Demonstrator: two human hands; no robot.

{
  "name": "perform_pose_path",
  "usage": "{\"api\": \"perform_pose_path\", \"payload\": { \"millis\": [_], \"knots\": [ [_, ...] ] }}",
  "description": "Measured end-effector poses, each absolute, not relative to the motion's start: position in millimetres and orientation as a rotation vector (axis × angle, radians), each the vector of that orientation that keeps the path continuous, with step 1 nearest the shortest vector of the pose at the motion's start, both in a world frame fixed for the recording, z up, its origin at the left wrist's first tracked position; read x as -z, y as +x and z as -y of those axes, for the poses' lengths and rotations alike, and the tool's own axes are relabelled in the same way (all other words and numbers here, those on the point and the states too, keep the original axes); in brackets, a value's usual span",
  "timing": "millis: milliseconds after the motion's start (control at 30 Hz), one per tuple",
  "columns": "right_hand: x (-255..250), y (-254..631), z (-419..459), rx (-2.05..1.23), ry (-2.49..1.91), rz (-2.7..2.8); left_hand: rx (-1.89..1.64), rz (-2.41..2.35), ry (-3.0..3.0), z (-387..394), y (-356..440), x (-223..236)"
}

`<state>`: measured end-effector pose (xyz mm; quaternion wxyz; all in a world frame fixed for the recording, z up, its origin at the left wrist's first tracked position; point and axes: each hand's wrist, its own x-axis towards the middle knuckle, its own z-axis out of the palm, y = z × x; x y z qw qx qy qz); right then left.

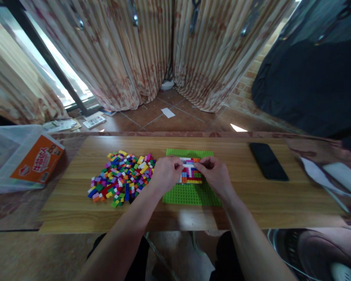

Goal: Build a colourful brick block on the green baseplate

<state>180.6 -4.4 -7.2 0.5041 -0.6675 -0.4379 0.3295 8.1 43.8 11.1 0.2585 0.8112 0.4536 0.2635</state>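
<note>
A green baseplate (190, 195) lies on the wooden table (251, 203), with a small multicoloured brick build (190, 175) on its middle. My left hand (166, 173) rests at the build's left edge, fingers curled and pinched at a white brick there. My right hand (215, 173) is at the build's right edge, fingers pinched together against the top row. What each pinch holds is too small to name. A pile of loose coloured bricks (121, 177) lies just left of my left hand.
A black phone (268, 160) lies face down on the table at the right. An orange box inside a clear plastic bag (36, 160) sits at the left end. Curtains and tiled floor lie beyond the far edge.
</note>
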Motion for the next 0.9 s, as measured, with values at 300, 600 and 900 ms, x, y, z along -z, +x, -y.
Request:
{"api": "perform_pose_path", "payload": {
  "millis": [300, 600, 900],
  "knots": [
    [8.8, 182.7, 5.0, -0.811, -1.598, 1.054, -0.7, -1.213, 2.099, -43.7, 3.7, -11.6],
    [-5.1, 189.2, 7.1, -0.637, -1.48, 0.77, -0.973, -1.174, 1.899, -59.0, -24.2, -18.4],
    [-13.9, 143.1, 20.1, -0.36, -1.515, 1.076, -1.474, -1.386, 1.378, -84.5, -66.4, -29.4]
  ]
}}
